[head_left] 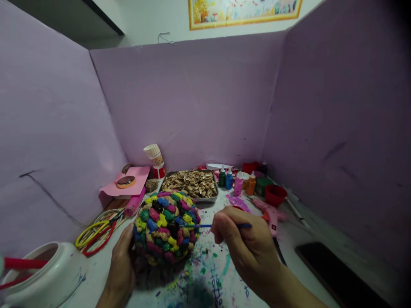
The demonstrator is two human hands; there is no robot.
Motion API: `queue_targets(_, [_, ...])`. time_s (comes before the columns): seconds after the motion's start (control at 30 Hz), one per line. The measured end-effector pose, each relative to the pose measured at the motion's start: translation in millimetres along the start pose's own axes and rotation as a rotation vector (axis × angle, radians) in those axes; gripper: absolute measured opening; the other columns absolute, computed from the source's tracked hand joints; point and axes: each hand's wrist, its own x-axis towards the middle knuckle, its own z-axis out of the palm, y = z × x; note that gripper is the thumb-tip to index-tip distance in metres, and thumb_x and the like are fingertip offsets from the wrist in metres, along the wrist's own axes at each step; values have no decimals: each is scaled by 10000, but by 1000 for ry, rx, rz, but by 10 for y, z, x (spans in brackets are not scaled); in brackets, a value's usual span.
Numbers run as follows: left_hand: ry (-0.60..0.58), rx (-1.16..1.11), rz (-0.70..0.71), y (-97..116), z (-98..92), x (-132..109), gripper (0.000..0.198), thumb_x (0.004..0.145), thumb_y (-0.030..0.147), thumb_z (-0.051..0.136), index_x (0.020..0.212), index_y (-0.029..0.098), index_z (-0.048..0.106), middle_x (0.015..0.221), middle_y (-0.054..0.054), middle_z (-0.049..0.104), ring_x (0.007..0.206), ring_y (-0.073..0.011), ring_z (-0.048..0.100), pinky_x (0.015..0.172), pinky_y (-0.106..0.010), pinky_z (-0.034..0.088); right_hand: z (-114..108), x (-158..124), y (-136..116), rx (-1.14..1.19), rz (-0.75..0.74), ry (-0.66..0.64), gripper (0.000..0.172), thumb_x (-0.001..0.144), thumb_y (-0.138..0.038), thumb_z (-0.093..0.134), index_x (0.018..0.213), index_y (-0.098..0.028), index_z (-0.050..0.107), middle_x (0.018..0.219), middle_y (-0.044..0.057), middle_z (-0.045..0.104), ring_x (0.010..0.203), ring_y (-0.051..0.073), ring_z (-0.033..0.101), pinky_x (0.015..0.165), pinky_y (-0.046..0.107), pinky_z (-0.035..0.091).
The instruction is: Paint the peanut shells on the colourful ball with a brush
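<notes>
A ball (166, 226) covered in nut shells painted pink, blue, yellow, green and black rests on the paint-spattered white table (208, 273). My left hand (121, 265) cups its left side, fingers wrapped round it. My right hand (247, 248) pinches a thin blue paintbrush (205, 225), whose tip touches the ball's right side.
A metal tray of unpainted shells (192, 184) stands behind the ball. Paint bottles (236, 182), a red cup (275, 195) and a pink glue gun (269, 214) lie to the right, a dark phone (334, 273) further right. A white jar (48, 273), coloured rings (96, 233) and paper cups (156, 160) are on the left. Purple walls enclose the table.
</notes>
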Motion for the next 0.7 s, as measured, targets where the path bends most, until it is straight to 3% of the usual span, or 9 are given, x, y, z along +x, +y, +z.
queue_targets(0.4, [8, -7, -24, 38, 41, -43, 491, 702, 528, 723, 1112, 259, 702, 1179, 12, 710, 1244, -262, 549, 1029, -377, 469, 19, -34, 31, -4, 25, -3, 406, 982, -229, 427, 589, -187, 522, 502, -21, 506, 454, 85, 465, 441, 232, 354])
queue_targets(0.57, [16, -8, -22, 29, 23, -30, 485, 713, 520, 714, 1121, 258, 699, 1180, 7, 713, 1249, -258, 552, 1027, -379, 473, -38, 112, -122, 32, 24, 19, 403, 993, -247, 434, 607, -195, 539, 517, -19, 536, 460, 88, 497, 444, 219, 385])
queue_targets(0.63, [14, 4, -18, -1, -7, -9, 469, 720, 533, 705, 1086, 239, 710, 1158, -12, 722, 1232, -267, 567, 1029, -396, 472, -70, -15, -131, 110, 45, 48, 387, 1011, -295, 434, 668, -208, 590, 570, -10, 598, 512, 104, 573, 490, 216, 449])
queue_targets(0.7, [10, 22, -1, -34, -34, 13, 457, 734, 539, 690, 1064, 225, 716, 1146, -27, 726, 1213, -273, 582, 1043, -419, 459, -81, -409, 34, 178, 142, 105, 355, 1025, -365, 402, 836, -236, 673, 685, 24, 683, 606, 160, 666, 528, 253, 519])
